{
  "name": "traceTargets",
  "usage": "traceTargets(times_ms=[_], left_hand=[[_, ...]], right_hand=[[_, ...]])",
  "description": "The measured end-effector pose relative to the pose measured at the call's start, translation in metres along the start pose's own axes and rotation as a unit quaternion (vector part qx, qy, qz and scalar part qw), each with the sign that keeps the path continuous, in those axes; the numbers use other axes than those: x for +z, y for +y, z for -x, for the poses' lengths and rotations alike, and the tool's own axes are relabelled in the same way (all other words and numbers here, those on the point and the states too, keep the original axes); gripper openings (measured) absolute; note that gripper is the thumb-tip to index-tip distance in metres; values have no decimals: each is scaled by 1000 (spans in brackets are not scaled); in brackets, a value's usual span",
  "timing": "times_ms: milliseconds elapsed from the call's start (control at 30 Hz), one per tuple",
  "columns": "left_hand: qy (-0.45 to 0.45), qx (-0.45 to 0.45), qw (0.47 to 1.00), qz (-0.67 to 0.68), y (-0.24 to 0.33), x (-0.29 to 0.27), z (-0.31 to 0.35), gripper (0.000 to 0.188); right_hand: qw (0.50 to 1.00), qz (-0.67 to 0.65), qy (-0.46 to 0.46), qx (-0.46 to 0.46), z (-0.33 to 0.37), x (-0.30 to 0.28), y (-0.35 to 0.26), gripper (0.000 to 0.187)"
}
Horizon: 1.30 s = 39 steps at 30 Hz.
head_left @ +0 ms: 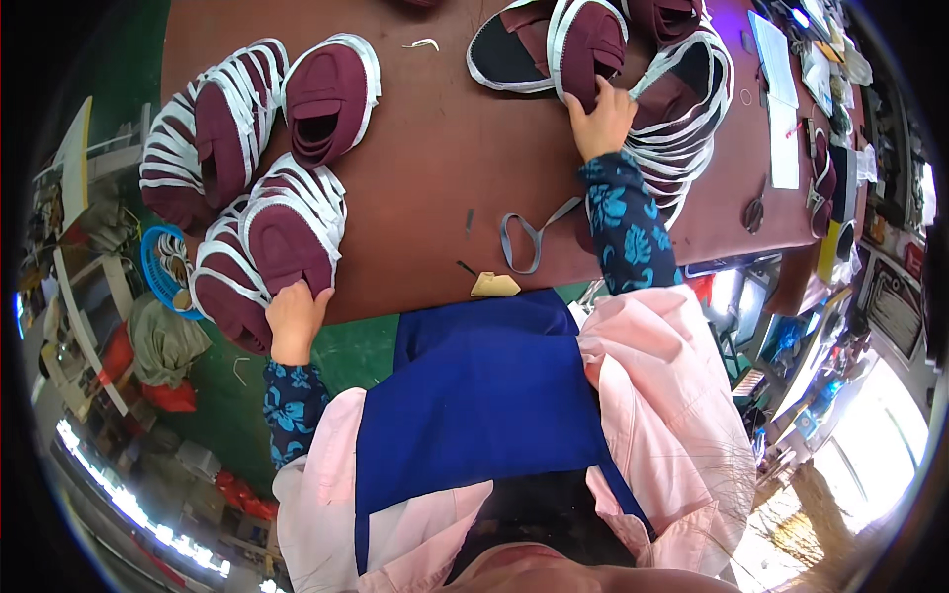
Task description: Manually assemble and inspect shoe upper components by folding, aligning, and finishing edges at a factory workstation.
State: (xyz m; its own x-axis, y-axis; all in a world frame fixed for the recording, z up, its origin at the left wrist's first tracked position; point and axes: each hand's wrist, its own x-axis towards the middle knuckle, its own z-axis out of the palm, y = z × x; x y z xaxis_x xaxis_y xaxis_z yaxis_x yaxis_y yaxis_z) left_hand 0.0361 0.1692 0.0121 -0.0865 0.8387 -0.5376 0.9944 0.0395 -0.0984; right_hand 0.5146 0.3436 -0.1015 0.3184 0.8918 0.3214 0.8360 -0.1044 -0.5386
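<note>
Maroon shoe uppers with white edging lie in nested stacks on a brown table (425,178). At the near left, my left hand (297,321) is closed on the end of a shoe upper (287,237) that tops one stack. My right hand (601,119), farther off and to the right, pinches the opening of another shoe upper (585,44). Beside that hand, on its right, a long row of nested uppers (682,138) curves toward me. A black-lined upper (504,54) lies just left of the right hand's piece. My fingertips are partly hidden by the fabric.
A single upper (331,94) and a nested stack (188,148) sit at the far left. A grey strap loop (534,242) and a yellowish scrap (494,285) lie by the near edge. Papers (781,109) and scissors (754,212) are at right. A blue basket (158,267) stands beyond the left edge.
</note>
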Motion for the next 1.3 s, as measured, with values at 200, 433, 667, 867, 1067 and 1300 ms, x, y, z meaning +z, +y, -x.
traceTargets(times_ms=[200, 433, 667, 867, 1067, 1300], left_hand=[[38, 38, 982, 179, 50, -51, -9, 35], [-1, 166, 876, 452, 95, -3, -53, 45], [-78, 188, 831, 518, 120, 21, -67, 39], [-319, 59, 630, 706, 136, 35, -67, 32], [-347, -99, 430, 827, 153, 50, -52, 32], [-262, -141, 476, 828, 167, 62, -35, 25]], right_hand=[[988, 3, 1, -153, -32, 2, -21, 27], [898, 23, -329, -291, 150, -13, -119, 18], [971, -132, -186, -66, 161, -32, -129, 12], [923, -175, -270, 210, 149, 2, -54, 26], [841, -305, -370, 252, 151, -4, -52, 23], [618, -542, -439, 361, 169, -18, -71, 17]])
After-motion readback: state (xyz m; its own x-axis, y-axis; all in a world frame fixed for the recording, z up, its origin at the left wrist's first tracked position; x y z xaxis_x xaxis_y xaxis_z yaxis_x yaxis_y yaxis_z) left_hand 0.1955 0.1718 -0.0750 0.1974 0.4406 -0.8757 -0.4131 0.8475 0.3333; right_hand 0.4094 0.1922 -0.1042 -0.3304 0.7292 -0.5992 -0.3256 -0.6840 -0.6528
